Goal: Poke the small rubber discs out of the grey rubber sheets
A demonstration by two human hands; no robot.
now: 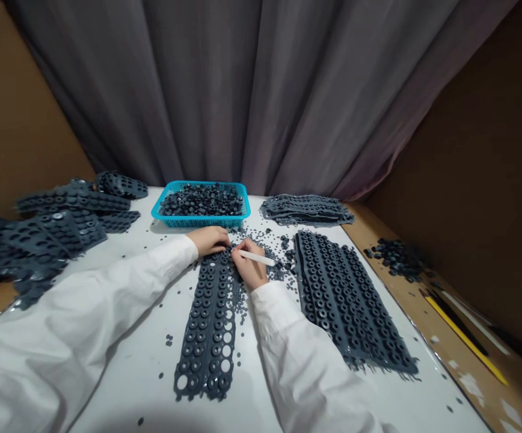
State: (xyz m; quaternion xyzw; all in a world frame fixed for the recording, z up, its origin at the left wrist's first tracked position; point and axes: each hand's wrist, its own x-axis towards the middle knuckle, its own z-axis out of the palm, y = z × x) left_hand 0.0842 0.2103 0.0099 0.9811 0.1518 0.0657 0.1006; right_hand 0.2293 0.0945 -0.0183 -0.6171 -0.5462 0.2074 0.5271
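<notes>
Under the hands point(210, 240) point(252, 267), a strip point(210, 328) lies part-hidden.

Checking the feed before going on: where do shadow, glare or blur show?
All in the head view: the brown right-hand wall panel sinks into gloom; soft shadow greys the white tabletop; small glints dot the dark grey ring-studded strip; the dark grey perforated sheets heaped left look slightly smeared.

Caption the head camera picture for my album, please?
Left hand at the far end of a dark sheet, right hand holding a white stick, a blue basket of small dark pieces behind.
</notes>
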